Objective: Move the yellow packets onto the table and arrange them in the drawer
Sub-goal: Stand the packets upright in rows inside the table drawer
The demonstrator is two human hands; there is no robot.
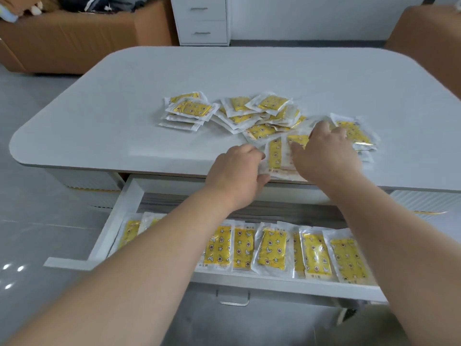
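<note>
The yellow packets (259, 116) lie in a loose, overlapping heap on the table (124, 108), right of its middle and reaching to its near edge. A tidier small stack (187, 113) sits just left of the heap. Each packet is a flat clear sachet with a yellow printed insert. They are probably very light, floppy and slick, so they should slide over one another and fan out if squeezed from above. A pinch on a sealed border, or a few gathered edge-on, looks the safest hold.

The left hand (237, 171) is at the table's near edge, with fingers curled over and thumb under the packets that overhang there, pinching them. The right hand (326, 156) lies spread wide on the heap's near end, fingertips resting on the packets. Motion blur hides whether it lifts any.

Below the table's near edge the drawer (117, 221) stands pulled out. It holds one row of packets (244, 248) laid face up side by side, slightly overlapping, along its front. The strip behind the row is bare, and the forearms cover part of the row. A metal handle (233, 299) hangs on the drawer front.

Beyond the table's far edge stand a white cabinet (202, 21) and cardboard boxes (74, 41).
</note>
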